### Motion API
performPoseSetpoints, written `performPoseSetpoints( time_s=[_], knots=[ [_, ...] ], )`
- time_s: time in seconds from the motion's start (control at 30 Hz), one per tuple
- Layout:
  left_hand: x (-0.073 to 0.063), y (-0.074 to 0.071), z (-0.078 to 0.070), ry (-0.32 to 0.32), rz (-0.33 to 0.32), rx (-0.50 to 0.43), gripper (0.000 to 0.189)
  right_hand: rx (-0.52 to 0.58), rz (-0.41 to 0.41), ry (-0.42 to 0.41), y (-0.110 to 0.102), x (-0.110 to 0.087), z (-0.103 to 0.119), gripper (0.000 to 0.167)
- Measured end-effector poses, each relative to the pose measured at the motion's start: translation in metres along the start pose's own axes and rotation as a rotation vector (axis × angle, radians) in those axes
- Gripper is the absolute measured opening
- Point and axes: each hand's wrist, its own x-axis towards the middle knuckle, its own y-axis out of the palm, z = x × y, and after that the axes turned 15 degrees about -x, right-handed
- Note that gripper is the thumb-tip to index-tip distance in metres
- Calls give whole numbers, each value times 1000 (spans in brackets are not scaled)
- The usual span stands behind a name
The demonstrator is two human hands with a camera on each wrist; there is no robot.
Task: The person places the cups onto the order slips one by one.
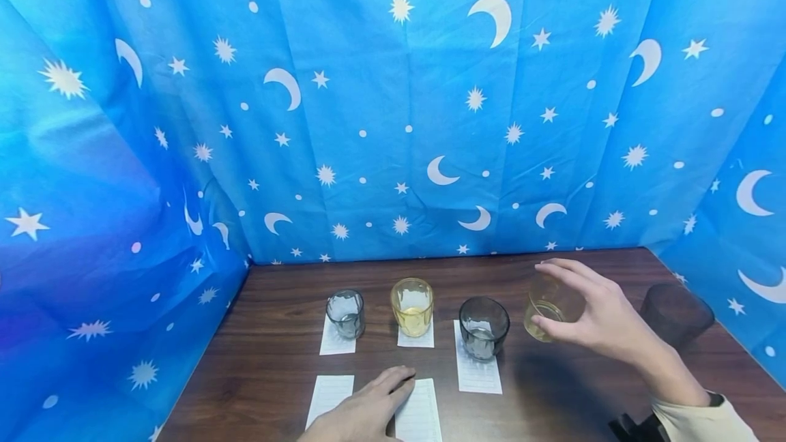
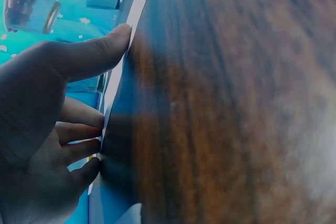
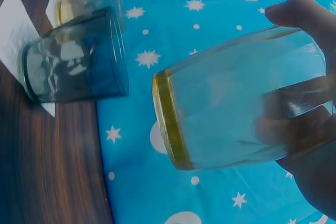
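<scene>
on the table [image 1: 276,340], a far row runs left to right: left glass [image 1: 346,314], middle glass [image 1: 413,307] and third glass [image 1: 484,329], each on its own paper slip [image 1: 479,377]; nearer lie a near left slip [image 1: 327,394] and a near right slip [image 1: 419,409], the left hand [image 1: 365,409] reaching between; right of the third glass, the right hand [image 1: 604,312] holds a fourth glass [image 1: 546,304]; farther right is a fifth glass [image 1: 678,316]; behind hangs a curtain [image 1: 368,108]

Table [image 1: 276,340]: dark brown, with streaked wood grain.
Back curtain [image 1: 381,104]: bright blue, creased, behind the table, with a white moon-and-star print.
Left curtain [image 1: 92,176]: same print, left of the table, partly violet.
Right curtain [image 1: 724,155]: same print, right of the table.
</scene>
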Motion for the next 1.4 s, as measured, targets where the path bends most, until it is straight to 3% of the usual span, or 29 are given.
performPoseSetpoints(
  time_s=[0.2, 0.67, 1.27, 1.4],
  knots=[
    [2, -1, 0, 21, -20, 16, 93, 5, -33, -54, 0, 6, 10, 78],
    [-1, -2, 1, 77, -52, 76, 93, 54, 8, -130, 9, 17, 33, 79],
    [-3, -1, 0, 100, -61, 84, 92, 138, 67, -202, 21, 19, 60, 77],
    [-2, 0, 1, 68, -43, 57, 92, 171, 62, -226, 27, 17, 65, 76]
  ],
)
